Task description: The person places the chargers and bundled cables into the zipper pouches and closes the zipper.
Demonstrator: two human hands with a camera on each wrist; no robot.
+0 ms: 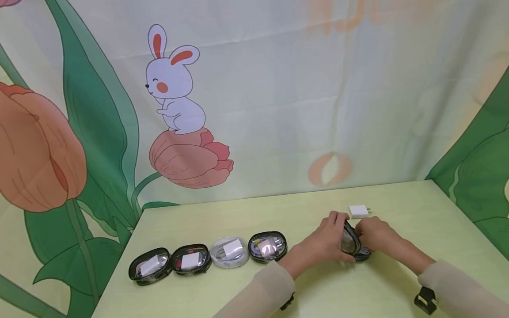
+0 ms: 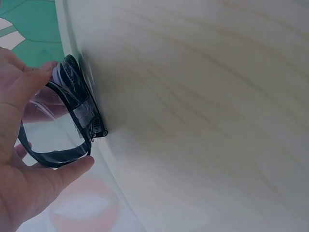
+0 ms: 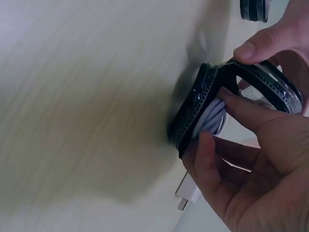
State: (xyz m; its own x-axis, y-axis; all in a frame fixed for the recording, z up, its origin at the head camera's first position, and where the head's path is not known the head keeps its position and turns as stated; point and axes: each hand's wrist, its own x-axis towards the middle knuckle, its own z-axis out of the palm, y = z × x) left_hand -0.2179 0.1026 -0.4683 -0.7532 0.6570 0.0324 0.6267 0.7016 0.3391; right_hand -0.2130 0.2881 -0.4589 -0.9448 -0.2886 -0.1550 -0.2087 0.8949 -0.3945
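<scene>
A small oval zip pouch [image 1: 350, 242] with clear panels and black edging stands with its lid raised on the table. My left hand [image 1: 327, 240] grips the lid [image 2: 57, 157] between thumb and fingers, as the left wrist view shows. A coiled grey cable [image 3: 210, 119] sits in the lower half of the pouch. The thumb and fingers of my right hand [image 3: 260, 169] pinch the coil at the pouch's opening. Just behind the hands lies a white charger plug [image 1: 358, 211], prongs pointing right. My hands hide much of the pouch in the head view.
Left of my hands several closed pouches line up: two black-edged ones [image 1: 150, 266] [image 1: 191, 259], a white-edged one [image 1: 229, 252] and another black-edged one [image 1: 267, 246]. Chargers and cables show through their tops. A printed curtain [image 1: 270, 110] hangs behind the pale table [image 1: 222, 291].
</scene>
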